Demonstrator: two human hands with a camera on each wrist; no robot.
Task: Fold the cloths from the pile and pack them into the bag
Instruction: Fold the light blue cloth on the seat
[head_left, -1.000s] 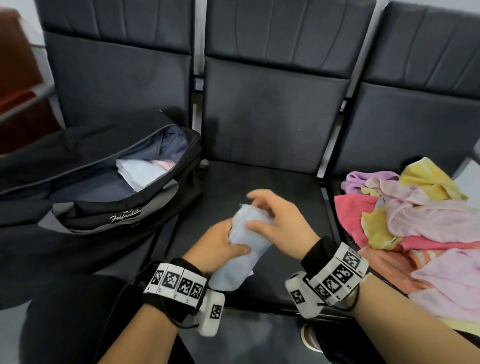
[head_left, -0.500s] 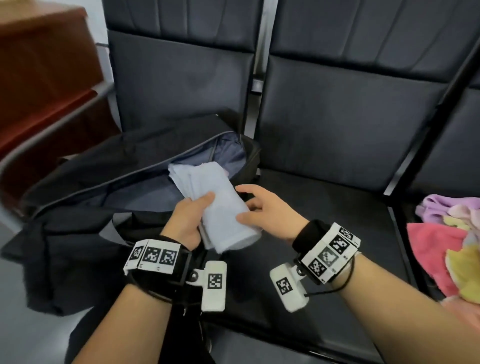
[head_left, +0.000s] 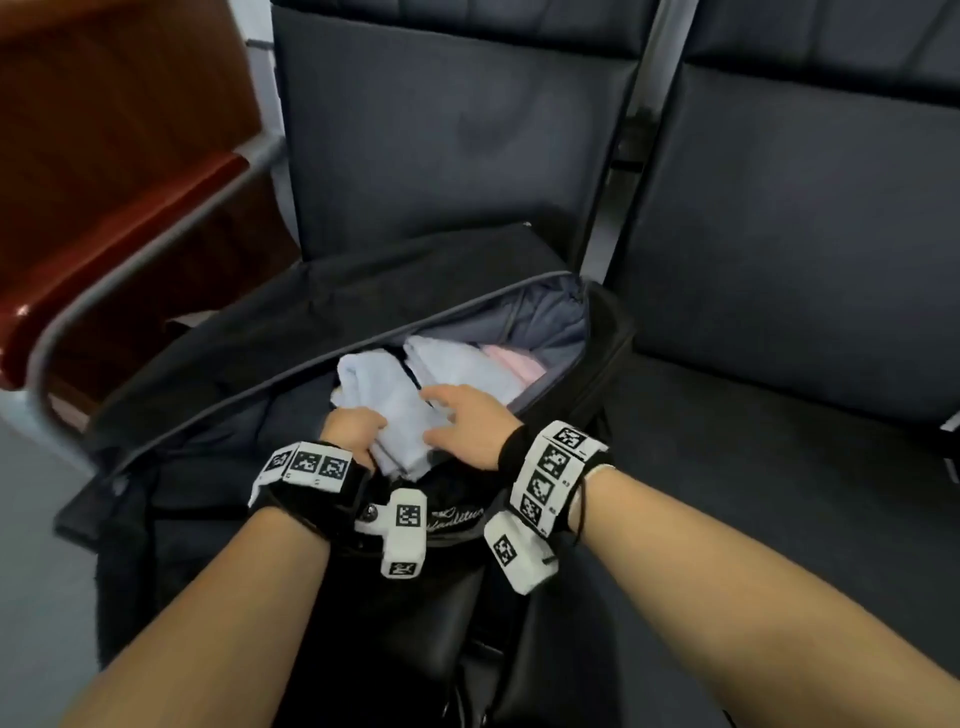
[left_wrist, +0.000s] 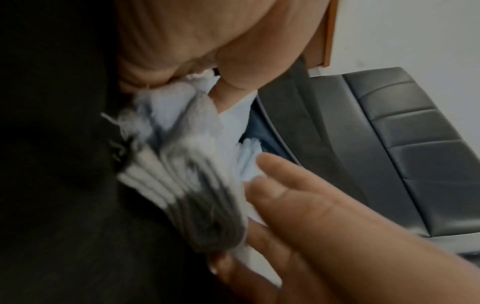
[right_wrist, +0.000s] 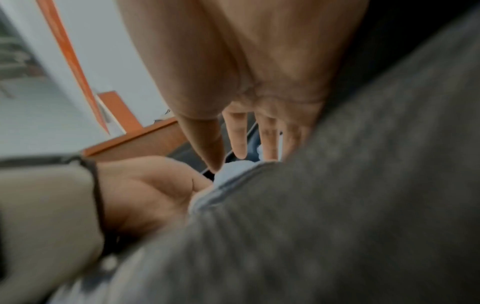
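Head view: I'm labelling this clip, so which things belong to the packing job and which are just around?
Job:
folded pale blue cloth
black bag
white folded cloth and pink folded cloth inside
left hand
right hand

Around:
dark seats
red-brown wooden furniture

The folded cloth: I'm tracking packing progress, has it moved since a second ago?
Yes. The cloth went left, from above the middle seat to the bag opening, held by the left hand.

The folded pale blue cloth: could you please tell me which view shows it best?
The head view: the folded pale blue cloth lies whole at the bag's opening. The left wrist view shows only blurred layered edges; the right wrist view only a sliver.
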